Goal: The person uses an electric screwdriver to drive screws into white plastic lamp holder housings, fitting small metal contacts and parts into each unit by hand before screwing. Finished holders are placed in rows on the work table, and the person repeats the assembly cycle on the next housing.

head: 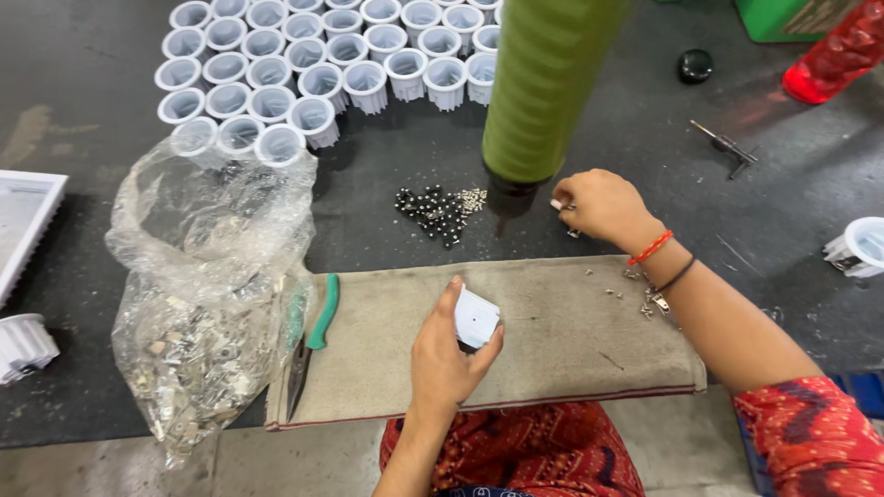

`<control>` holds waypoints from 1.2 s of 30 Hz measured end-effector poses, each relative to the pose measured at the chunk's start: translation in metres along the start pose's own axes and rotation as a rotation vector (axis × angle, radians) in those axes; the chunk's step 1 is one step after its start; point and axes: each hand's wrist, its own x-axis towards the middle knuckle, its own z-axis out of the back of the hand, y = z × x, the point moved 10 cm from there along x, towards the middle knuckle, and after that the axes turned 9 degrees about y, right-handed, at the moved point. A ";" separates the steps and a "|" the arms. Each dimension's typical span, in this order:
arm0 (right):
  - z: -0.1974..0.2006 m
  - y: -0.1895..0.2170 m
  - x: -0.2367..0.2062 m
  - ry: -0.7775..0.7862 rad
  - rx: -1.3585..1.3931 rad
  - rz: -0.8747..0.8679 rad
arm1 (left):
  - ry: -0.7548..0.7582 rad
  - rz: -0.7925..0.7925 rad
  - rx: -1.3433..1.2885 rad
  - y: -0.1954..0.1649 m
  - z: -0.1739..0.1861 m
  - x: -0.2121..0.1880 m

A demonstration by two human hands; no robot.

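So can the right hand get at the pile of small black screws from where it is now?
Probably yes. The right hand sits on the dark table just right of the green tool, and the black screws lie on its far side. The tool's tip stands between them, so the hand would likely have to reach round it.

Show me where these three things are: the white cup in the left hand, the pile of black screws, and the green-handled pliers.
White cup (476, 317), head view, on its flat closed end.
Black screws (433, 212), head view, middle of the pile.
Pliers (323, 313), head view, on the green handle.
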 end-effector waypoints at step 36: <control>-0.012 0.090 -0.116 -0.139 0.651 0.140 | -0.076 -0.160 0.087 -0.013 0.006 -0.006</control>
